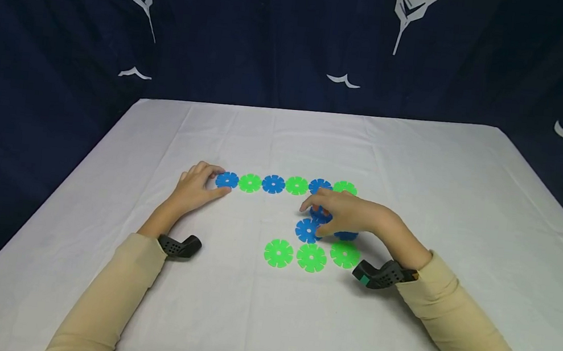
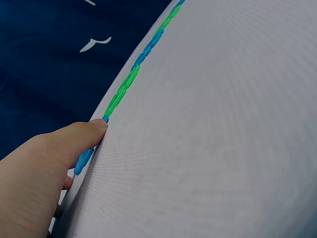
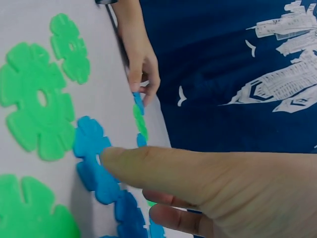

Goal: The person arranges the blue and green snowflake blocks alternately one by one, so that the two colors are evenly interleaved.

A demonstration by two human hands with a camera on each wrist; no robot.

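Head view: a row of six flat, notched, flower-shaped discs, alternating blue and green, crosses the white cloth-covered tabletop with rims about meeting. The left hand pinches the left-end blue disc between thumb and fingers, on the row's outer edge. The right hand arches over the row's other end, thumb and fingers spread apart; its thumb overlaps the edge of a loose blue disc, though I cannot tell whether it touches. Other blue discs lie partly hidden beneath that hand. Three separate bright green discs sit on the near side, the rightmost just beside the black wrist device. White cloth stretches broadly between the two forearms, and another wide band runs behind the row to the far edge, before the dark blue curtain.
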